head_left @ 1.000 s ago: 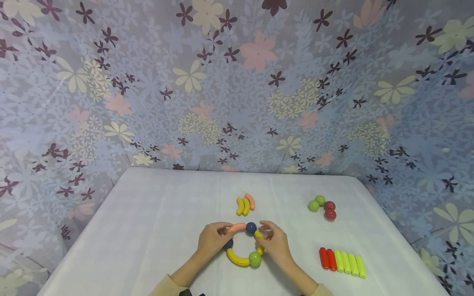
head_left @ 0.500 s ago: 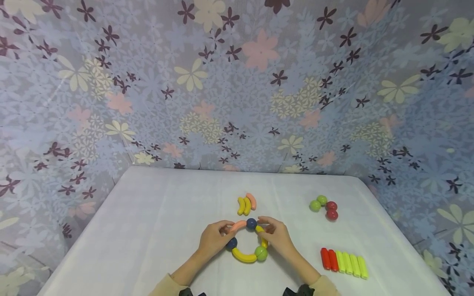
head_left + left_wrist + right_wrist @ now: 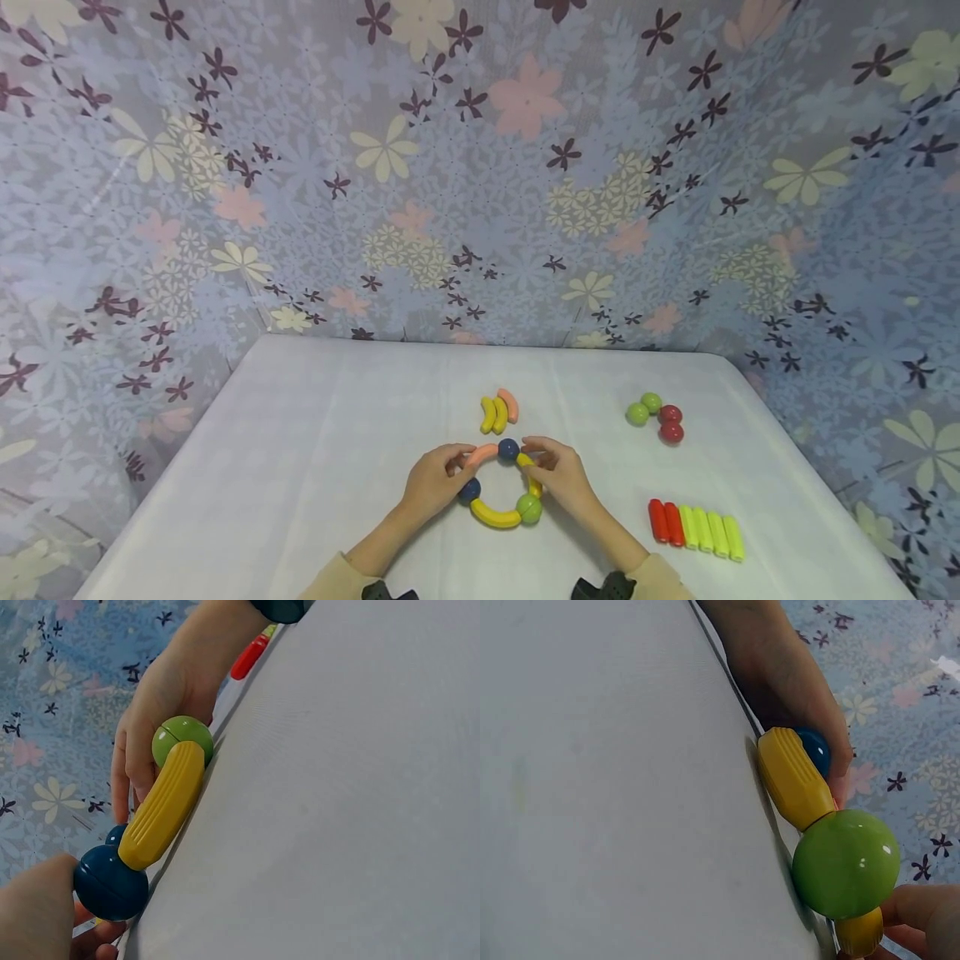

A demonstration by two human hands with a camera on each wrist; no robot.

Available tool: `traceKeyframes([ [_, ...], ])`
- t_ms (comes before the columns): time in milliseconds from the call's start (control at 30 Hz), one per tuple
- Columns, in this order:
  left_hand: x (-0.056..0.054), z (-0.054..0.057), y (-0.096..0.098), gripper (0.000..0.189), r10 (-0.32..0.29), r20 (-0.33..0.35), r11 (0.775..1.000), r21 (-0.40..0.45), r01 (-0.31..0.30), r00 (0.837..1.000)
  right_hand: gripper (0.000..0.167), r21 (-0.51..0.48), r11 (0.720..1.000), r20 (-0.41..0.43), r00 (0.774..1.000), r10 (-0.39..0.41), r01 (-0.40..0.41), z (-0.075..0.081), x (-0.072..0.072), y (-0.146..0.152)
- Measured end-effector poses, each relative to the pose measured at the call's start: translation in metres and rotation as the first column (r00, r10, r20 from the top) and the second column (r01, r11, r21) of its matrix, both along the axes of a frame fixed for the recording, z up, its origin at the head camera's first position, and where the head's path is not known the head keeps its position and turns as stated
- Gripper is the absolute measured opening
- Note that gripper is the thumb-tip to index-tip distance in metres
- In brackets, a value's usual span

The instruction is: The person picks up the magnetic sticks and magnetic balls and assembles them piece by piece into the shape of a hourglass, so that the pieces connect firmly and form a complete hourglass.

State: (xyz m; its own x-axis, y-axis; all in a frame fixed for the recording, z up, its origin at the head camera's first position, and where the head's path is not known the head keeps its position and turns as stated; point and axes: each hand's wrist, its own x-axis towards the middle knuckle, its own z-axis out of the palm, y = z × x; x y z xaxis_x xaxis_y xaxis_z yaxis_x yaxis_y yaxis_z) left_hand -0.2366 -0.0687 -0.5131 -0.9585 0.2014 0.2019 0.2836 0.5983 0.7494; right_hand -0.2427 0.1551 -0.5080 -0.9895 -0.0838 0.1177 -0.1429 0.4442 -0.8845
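"Where is the ring (image 3: 495, 516)?"

"In the middle, nearer us than the far edge of the white surface (image 3: 337, 425). I can't tell if it touches down all the way round."

"What is the left hand (image 3: 433, 482) doing?"

"Its fingers are bent, and it pinches the pink piece (image 3: 482, 454) beside a blue ball (image 3: 470, 490). The right hand (image 3: 564, 478) is bent too, and it pinches the yellow piece (image 3: 860, 935) next to the green ball (image 3: 846, 864)."

"Why hold both sides?"

"I think so it can't twist or come apart (round balls like to roll)."

"And the other bits?"

"Three curved pieces (image 3: 500, 414) sit between the ring and the far edge. Green balls (image 3: 637, 413) and red balls (image 3: 671, 432) are toward the far right corner. Red sticks (image 3: 667, 523) and lime sticks (image 3: 711, 533) make a row nearer the right edge. Maybe they're sorted by shape, so each kind is easy to find."
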Motion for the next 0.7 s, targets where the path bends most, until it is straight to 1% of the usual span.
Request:
traceKeyframes([
  [167,0.000,-0.001,0.001,0.027,0.002,-0.024,1.000,-0.014,-0.003,1.000,0.034,-0.016,1.000,0.017,1.000,0.004,-0.004,0.002,0.001,0.000],
  [300,0.000,-0.001,0.002,0.026,0.000,-0.024,1.000,-0.004,0.000,1.000,0.030,0.000,0.999,0.016,0.999,-0.033,0.033,0.008,0.004,0.006],
  [367,0.000,-0.001,0.003,0.027,0.000,-0.015,1.000,0.009,0.000,1.000,0.028,0.034,0.997,-0.012,0.998,-0.063,0.064,0.012,0.008,0.013],
  [467,0.001,-0.001,0.003,0.027,0.002,-0.006,1.000,0.031,-0.002,1.000,0.025,0.084,0.989,-0.056,0.991,-0.118,0.122,0.022,0.019,0.030],
  [567,0.002,-0.001,0.002,0.027,0.010,-0.007,0.999,0.045,-0.010,1.000,0.023,0.119,0.973,-0.091,0.978,-0.186,0.196,0.032,0.033,0.052],
  [633,0.002,-0.001,0.002,0.026,0.022,-0.002,0.999,0.043,-0.022,1.000,0.023,0.143,0.957,-0.108,0.965,-0.238,0.252,0.037,0.045,0.069],
  [700,0.002,-0.001,0.001,0.026,0.030,0.004,0.999,0.035,-0.030,1.000,0.023,0.167,0.935,-0.117,0.948,-0.296,0.313,0.040,0.055,0.086],
])
